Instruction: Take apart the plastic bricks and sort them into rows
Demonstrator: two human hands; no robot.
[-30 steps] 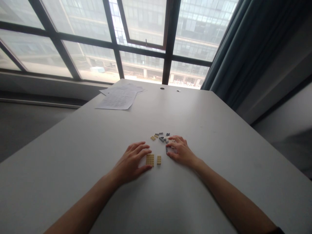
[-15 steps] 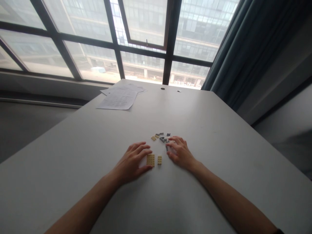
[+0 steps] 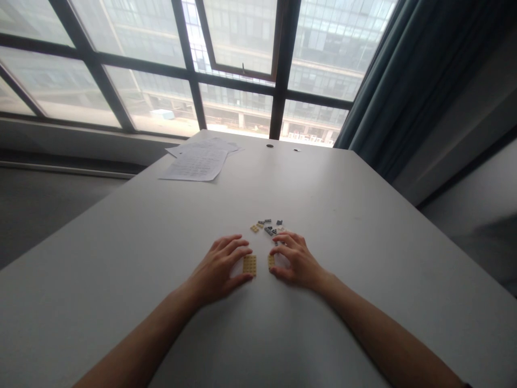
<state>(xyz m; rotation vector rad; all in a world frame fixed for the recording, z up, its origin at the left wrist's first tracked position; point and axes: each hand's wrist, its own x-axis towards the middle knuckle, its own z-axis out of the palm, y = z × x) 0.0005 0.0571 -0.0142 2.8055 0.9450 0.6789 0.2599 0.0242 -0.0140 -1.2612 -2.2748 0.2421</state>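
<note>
On the white table, my left hand (image 3: 223, 267) is curved around a square tan studded plate (image 3: 250, 265), with thumb and index finger at its near and far edges. Just right of it, my right hand (image 3: 297, 260) has a small tan brick (image 3: 271, 262) between its thumb and fingertips. A gap separates the brick from the plate. Beyond my right hand lie loose grey pieces (image 3: 270, 231), partly hidden by its fingers, and small tan pieces (image 3: 254, 228).
Printed papers (image 3: 197, 161) lie at the far left of the white table (image 3: 315, 188). Two round holes are near its far edge. Windows stand behind, and a dark blue curtain (image 3: 379, 91) hangs at the right.
My right hand has moved a little toward me and left, closing its fingers on the small tan brick, which has shifted slightly right. My left hand and the plate have stayed put.
</note>
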